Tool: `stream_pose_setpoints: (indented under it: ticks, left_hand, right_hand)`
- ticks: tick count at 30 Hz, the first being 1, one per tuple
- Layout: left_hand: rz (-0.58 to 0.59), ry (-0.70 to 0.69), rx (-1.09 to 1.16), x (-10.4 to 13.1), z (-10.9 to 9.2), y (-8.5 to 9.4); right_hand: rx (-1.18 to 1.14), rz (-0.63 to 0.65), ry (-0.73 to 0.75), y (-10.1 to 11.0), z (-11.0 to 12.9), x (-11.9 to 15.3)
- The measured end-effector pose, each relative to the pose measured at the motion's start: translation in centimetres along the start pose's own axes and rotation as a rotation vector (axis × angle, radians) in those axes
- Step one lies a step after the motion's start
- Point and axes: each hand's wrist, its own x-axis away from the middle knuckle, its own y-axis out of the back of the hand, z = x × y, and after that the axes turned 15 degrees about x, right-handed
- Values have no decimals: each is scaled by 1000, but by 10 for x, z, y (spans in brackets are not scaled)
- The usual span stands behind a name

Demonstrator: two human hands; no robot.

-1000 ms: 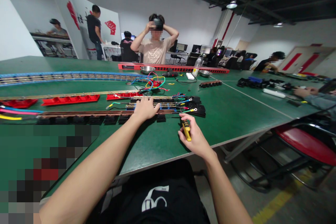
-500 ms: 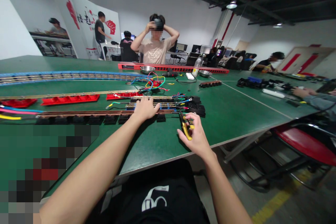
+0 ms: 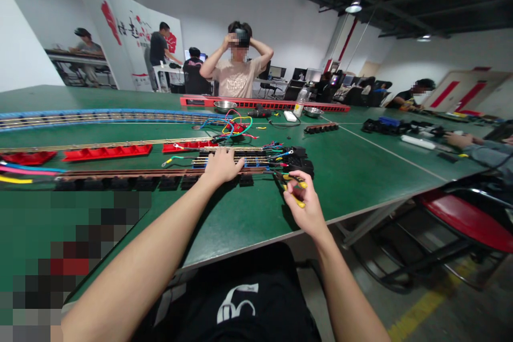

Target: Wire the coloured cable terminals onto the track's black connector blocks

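Note:
My left hand (image 3: 223,164) lies palm down across the rail assembly (image 3: 256,162), thumb stretched to the right and fingers reaching over the far side. The assembly has brass and brown rails on blue and black supports, with a black end piece (image 3: 300,163) and several coloured wires. In my right hand (image 3: 308,204) is a pair of pliers (image 3: 298,201) with yellow-and-black handles, held spread apart. The dark jaws point left, close to the right end of the brown rail (image 3: 168,171); whether they touch it I cannot tell.
Red supports (image 3: 108,152) and a blue curved track (image 3: 100,116) lie to the left. Tangled wires (image 3: 236,124), metal bowls (image 3: 225,106), a bottle (image 3: 300,102) and a long red strip (image 3: 332,107) are farther back. A person (image 3: 239,67) sits opposite; another's hands (image 3: 460,140) work at the right.
The pliers have turned in my right hand, their handles swinging right, and that hand has shifted slightly right. My left hand keeps its place on the rail assembly.

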Motion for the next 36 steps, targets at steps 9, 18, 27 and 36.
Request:
stream_pose_setpoints:
  ticks: [9,18,27,36]
  left_hand:
    - [3,6,13,0,0,0]
    - [4,3,19,-1,1,-2]
    - [6,3,22,0,0,0]
    - [8,5,17,-1,1,-1]
  right_hand:
    - [-283,-40,-73,12,-6,-9]
    - [-447,-151,-178,19,-11,-11]
    - [-629,-173,-329,26,-12,-13]
    - [-715,-93,-369,32,-17,-13]
